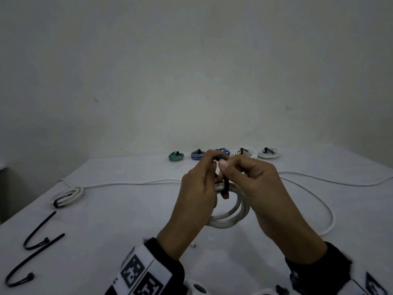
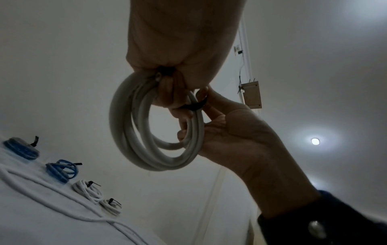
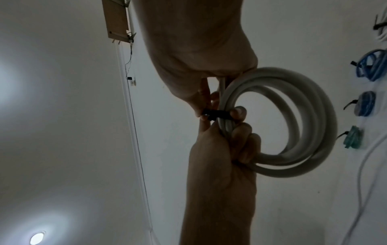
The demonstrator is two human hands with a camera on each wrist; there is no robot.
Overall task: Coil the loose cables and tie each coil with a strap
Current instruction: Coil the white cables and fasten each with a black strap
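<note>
at centre frame a white coil (image 1: 230,211) is gripped by both hands, left hand (image 1: 196,201) and right hand (image 1: 258,186), fingers curled, its black strap (image 1: 225,184) pinched; next, in all likelihood, the strap is to be pulled tight.

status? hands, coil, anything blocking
Left hand and right hand both hold the white coil above the table, working a black strap around it. Strap not visibly fastened. Nothing blocking.

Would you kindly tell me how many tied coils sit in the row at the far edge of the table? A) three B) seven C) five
C, since the head view shows a green coil, two blue coils and two white coils, each strapped.
</note>
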